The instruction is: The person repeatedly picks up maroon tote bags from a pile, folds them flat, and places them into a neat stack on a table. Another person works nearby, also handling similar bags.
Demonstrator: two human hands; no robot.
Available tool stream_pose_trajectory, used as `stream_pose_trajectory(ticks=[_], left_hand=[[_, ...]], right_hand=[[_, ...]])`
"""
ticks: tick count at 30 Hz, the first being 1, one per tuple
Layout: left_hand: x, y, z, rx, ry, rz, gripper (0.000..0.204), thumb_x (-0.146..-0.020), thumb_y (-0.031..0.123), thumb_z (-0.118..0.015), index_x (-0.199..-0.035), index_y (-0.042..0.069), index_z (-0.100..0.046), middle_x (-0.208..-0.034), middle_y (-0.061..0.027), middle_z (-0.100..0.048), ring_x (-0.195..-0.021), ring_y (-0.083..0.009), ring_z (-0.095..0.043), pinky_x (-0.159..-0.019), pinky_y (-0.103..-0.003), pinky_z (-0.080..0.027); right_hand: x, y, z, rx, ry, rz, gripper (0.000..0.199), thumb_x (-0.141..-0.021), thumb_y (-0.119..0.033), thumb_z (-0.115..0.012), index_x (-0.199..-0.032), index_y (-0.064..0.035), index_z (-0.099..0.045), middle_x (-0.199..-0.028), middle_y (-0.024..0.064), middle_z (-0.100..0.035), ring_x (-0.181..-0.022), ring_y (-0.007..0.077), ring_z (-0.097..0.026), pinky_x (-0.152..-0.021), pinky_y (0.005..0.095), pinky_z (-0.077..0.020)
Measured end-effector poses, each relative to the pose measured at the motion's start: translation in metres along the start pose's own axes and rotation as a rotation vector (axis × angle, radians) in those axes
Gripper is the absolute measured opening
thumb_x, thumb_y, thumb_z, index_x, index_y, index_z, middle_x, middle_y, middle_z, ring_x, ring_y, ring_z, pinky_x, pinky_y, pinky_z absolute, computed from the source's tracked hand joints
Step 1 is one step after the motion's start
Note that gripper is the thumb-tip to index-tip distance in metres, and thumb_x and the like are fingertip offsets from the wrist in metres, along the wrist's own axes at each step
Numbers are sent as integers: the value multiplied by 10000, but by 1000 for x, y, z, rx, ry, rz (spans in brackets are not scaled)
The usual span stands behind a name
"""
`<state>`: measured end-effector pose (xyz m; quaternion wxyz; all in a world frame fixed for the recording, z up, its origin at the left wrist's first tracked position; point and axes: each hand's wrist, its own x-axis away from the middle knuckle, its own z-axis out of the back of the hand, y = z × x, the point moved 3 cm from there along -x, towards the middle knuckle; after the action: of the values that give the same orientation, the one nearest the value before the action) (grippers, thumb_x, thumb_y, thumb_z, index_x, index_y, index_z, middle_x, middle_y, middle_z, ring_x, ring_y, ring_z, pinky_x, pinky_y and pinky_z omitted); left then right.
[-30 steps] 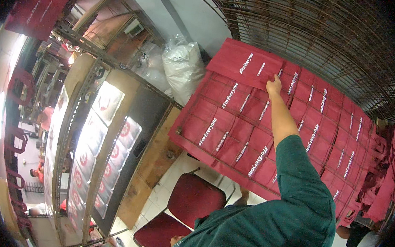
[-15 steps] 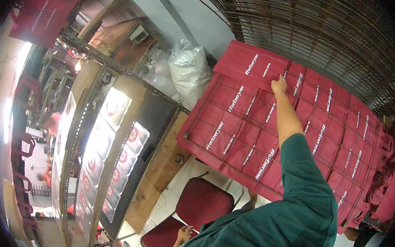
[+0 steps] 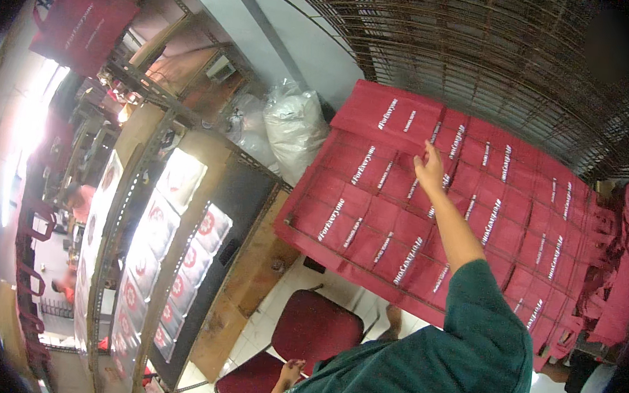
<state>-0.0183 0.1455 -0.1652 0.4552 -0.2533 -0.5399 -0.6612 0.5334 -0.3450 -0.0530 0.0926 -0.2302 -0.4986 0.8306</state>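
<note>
My right hand (image 3: 429,168) reaches out over a rusty wire drying rack (image 3: 287,219), fingers apart and holding nothing. Its index finger points at the near right corner of a flat red fabric bag (image 3: 391,117); whether the tip touches it, I cannot tell. That bag lies on top of the wire grid at the far left corner. Under the wires, more red bags (image 3: 343,210) with white print lie in rows. Low in the view, my left hand (image 3: 291,372) hangs by a dark red chair (image 3: 317,326), its fingers loosely bent, apparently around nothing.
Raised wire grids (image 3: 481,54) stand behind the rack. Red bags (image 3: 615,272) hang bunched at its right end. Left of me, a metal shelf (image 3: 201,276) bears pale sheets with red emblems. White plastic sacks (image 3: 294,128) stand between shelf and rack. Another red bag (image 3: 88,23) hangs upper left.
My right hand has drawn back from the edge of the far left bag toward me, and its fingers have spread. The view has shifted slightly. My left hand stays by the chair.
</note>
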Motion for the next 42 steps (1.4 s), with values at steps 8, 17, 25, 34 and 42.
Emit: stream_pose_trajectory(ticks=[8, 17, 25, 34, 42], left_hand=[[-77, 1, -44, -249, -97, -204, 266, -791, 260, -671, -930, 54, -575, -710, -11, -586, -578, -110, -526, -473, -262, -413], [-72, 84, -167, -258, -337, -291, 166, -839, 237, -579, -937, 103, -580, -723, 32, -569, -576, -112, -523, -479, -273, -404], [-34, 100, -259, -392, -567, -500, 238, -832, 271, -575, -974, 81, -594, -736, -5, -569, -611, -126, -529, -510, -282, -424], [-16, 64, -255, -593, -528, -280, 224, -820, 244, -580, -878, 34, -632, -657, -28, -569, -541, -146, -519, -505, -291, -424], [131, 110, -317, -632, -203, -1155, 266, -819, 199, -585, -908, -50, -600, -802, -179, -623, -740, -335, -614, -674, -375, -471]], right_hand=[[162, 26, 186, -232, -46, -171, 407, -840, -69, -575, -1238, -70, -488, -940, 43, -590, -792, 72, -530, -700, 224, -449], [289, 110, 474, -157, 755, -167, 292, -837, -60, -573, -1127, -40, -537, -804, 26, -585, -680, 85, -529, -616, 206, -431], [368, 158, 696, -913, 1302, -382, 612, -843, -501, -492, -1328, -207, -263, -1175, 153, -502, -996, 267, -552, -803, 449, -444], [345, 172, 724, -1289, 1020, -319, 664, -777, -161, -628, -1297, -44, -232, -1089, 169, -478, -1103, 316, -455, -913, 474, -444], [282, 118, 732, -190, 1221, -161, 497, -722, 33, -517, -1203, -93, -512, -912, 73, -589, -708, 185, -594, -700, 266, -479]])
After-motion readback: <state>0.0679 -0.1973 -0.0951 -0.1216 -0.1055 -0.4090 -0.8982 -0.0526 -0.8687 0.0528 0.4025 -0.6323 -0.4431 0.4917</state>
